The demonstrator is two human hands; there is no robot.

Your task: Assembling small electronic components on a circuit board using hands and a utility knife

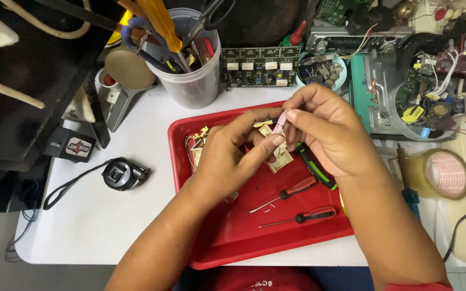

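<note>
Pink, thin translucent strip (279, 123) is pinched between fingertips of both hands above the red plastic tray (211, 237) on the white counter (109, 215). Left hand (232, 157) grips its lower end and also touches a small beige component (281, 157) under the fingers; right hand (327, 129) grips the upper end. Two red-handled black-tipped screwdrivers (292, 189) lie in the tray just beside the wrists, green-black tool (314, 166) under the right palm. Clear plastic tub of tools (192, 81) stands behind the tray; roll of clear tape (443, 173) at right.
</note>
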